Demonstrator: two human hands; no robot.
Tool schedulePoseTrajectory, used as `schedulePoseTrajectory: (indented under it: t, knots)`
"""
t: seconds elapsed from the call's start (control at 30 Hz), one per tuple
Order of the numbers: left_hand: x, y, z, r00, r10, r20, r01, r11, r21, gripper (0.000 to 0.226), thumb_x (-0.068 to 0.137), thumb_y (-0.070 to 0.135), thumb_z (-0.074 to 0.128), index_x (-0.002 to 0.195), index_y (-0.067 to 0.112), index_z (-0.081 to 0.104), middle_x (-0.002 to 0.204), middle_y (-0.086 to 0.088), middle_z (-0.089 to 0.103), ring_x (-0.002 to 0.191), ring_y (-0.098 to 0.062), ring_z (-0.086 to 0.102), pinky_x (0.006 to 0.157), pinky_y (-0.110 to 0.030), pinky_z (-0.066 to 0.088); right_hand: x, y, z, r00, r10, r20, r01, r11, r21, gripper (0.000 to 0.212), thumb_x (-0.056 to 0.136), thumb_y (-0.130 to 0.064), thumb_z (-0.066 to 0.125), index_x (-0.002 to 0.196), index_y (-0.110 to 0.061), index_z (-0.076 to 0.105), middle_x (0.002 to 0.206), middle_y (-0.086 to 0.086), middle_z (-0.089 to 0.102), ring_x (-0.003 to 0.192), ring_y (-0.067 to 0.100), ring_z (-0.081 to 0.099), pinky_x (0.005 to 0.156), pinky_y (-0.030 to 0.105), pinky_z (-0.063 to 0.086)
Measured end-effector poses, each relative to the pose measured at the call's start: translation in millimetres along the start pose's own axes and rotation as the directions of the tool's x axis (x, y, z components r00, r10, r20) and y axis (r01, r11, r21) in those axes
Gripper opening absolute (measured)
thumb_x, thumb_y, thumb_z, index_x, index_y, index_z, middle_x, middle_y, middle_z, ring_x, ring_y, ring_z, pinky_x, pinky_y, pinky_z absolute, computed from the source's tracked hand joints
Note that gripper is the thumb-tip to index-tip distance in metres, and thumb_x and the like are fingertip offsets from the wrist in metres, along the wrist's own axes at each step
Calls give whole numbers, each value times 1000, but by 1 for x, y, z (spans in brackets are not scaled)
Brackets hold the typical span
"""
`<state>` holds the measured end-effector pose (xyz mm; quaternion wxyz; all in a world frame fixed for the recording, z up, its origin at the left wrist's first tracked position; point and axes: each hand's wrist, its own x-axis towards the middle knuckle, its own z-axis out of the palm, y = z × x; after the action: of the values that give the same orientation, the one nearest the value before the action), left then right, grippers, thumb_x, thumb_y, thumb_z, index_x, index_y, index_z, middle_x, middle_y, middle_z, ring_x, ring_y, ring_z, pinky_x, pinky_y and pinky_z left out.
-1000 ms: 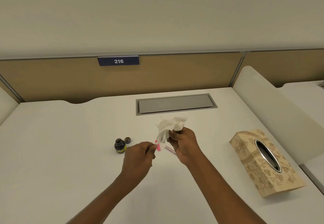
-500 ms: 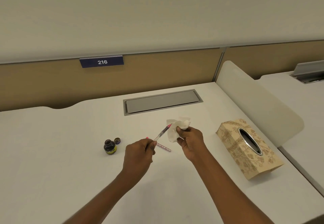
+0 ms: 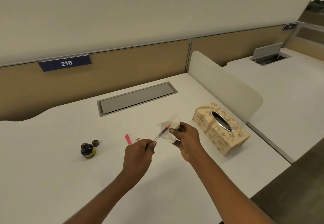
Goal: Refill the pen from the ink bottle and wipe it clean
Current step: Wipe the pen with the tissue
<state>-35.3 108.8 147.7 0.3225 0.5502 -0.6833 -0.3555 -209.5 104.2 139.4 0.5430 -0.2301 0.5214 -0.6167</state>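
Note:
My left hand (image 3: 139,151) pinches the rear end of a slim clear pen (image 3: 162,132) with a pink front section. Its tip points up and right into a crumpled white tissue (image 3: 172,130), which my right hand (image 3: 186,138) grips. Both hands hover just above the white desk (image 3: 52,180). The open dark ink bottle (image 3: 87,150) stands to the left, with its small cap (image 3: 95,142) lying right beside it. A pink pen cap (image 3: 128,139) lies on the desk, and a thin silver pen part (image 3: 138,138) shows partly behind my left hand.
A patterned beige tissue box (image 3: 220,129) sits right of my hands. A grey cable hatch (image 3: 136,96) is set into the desk behind. A white divider (image 3: 224,85) separates the neighbouring desk. A tan partition with a "216" label (image 3: 65,63) runs along the back.
The camera has swung right. The pen went from pointing down to pointing up-right, its tip now deeper in the tissue. The pink cap has come into view on the desk.

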Motion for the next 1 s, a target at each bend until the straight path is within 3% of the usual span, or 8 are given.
schedulePoseTrajectory:
  t: [0.13, 0.27, 0.4, 0.63, 0.8, 0.93, 1.0]
  knots:
    - [-5, 1, 11, 1000, 12, -1, -12, 1000, 8, 19, 92, 21, 59, 75, 16, 68, 58, 7, 64, 53, -17, 61, 60, -39, 53, -9, -1, -12, 996, -76, 51, 77, 997, -12, 23, 82, 8, 60, 98, -3, 71, 96, 13, 73, 86, 23, 68, 72, 31, 55]
    - [-9, 2, 20, 1000, 13, 3, -13, 999, 30, 20, 92, 23, 57, 76, 17, 67, 60, 5, 64, 55, -16, 62, 62, -39, 53, -8, -3, -18, 998, -57, -16, 58, 996, 66, 23, 76, 18, 57, 92, 6, 69, 96, 21, 71, 82, 27, 67, 69, 29, 56]
    - [-13, -1, 28, 1000, 20, -6, -20, 996, 84, 22, 94, 25, 54, 80, 15, 67, 62, 6, 65, 57, -16, 62, 62, -40, 52, -7, -1, -21, 1000, -22, -10, 23, 993, 118, 28, 77, 21, 48, 91, 6, 68, 84, 15, 69, 75, 23, 68, 67, 27, 56]
    - [-14, -6, 35, 999, -24, -42, 28, 995, 93, 21, 95, 24, 51, 85, 15, 67, 64, 8, 63, 58, -17, 62, 62, -40, 52, 4, 7, -18, 1000, -1, 21, -1, 997, 74, 30, 78, 22, 47, 91, 5, 68, 86, 13, 71, 81, 24, 69, 70, 27, 56]
    - [-14, -7, 40, 994, -65, -89, 74, 992, 104, 21, 95, 24, 51, 86, 14, 67, 64, 7, 64, 59, -18, 61, 63, -41, 53, 15, 7, -18, 998, 51, 34, -53, 997, 63, 22, 79, 20, 52, 84, 6, 68, 86, 13, 72, 83, 24, 69, 72, 26, 57]
    - [-14, -5, 45, 978, -156, -141, 169, 982, 87, 22, 96, 28, 48, 85, 18, 64, 65, 9, 63, 61, -16, 62, 64, -41, 53, 31, 8, -23, 993, 115, -1, -115, 993, 24, 3, 80, 12, 62, 79, 13, 64, 91, 19, 70, 83, 26, 69, 80, 31, 57]
    - [-15, -4, 47, 972, -173, -161, 190, 977, 98, 23, 97, 29, 47, 85, 18, 63, 65, 9, 63, 61, -16, 62, 64, -41, 53, 38, 8, -23, 989, 150, -15, -150, 989, 20, 10, 81, 3, 66, 76, 11, 66, 89, 20, 69, 83, 28, 69, 83, 35, 56]
